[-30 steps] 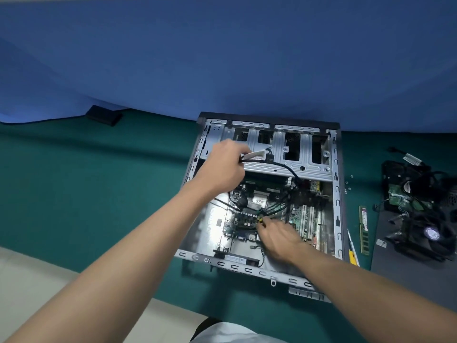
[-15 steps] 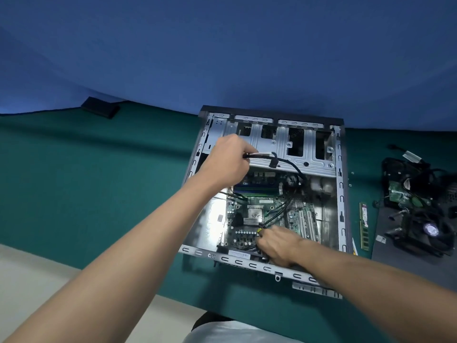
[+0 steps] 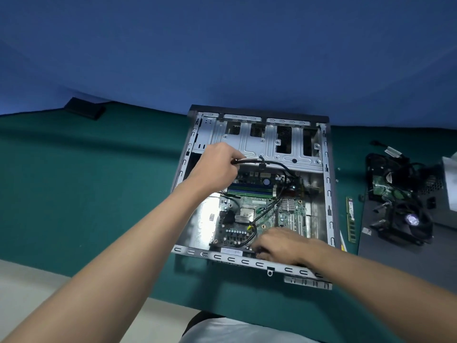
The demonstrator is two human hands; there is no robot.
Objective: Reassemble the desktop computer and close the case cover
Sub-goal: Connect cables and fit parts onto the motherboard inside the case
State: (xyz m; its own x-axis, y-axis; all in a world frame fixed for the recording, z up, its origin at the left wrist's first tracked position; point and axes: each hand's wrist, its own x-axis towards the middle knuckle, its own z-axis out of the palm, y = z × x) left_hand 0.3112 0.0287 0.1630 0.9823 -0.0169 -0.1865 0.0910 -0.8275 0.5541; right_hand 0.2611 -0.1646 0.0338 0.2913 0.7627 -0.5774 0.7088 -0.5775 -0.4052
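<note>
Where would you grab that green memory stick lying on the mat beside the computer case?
Probably take the memory stick by its two long edges, near the middle, coming straight down from above: it lies flat, long and thin, on the mat.

I see a teal-green cloth (image 3: 74, 181) and a blue backdrop (image 3: 222, 45) at twelve o'clock. The case (image 3: 247, 144) is silver-grey, its motherboard (image 3: 265, 215) green with blue-and-green striped slots (image 3: 249, 189). The cables (image 3: 272, 163) are black, one tie (image 3: 249, 228) yellow. At three o'clock, a green memory stick (image 3: 350, 219); at ten, a black box (image 3: 84, 110).
</note>
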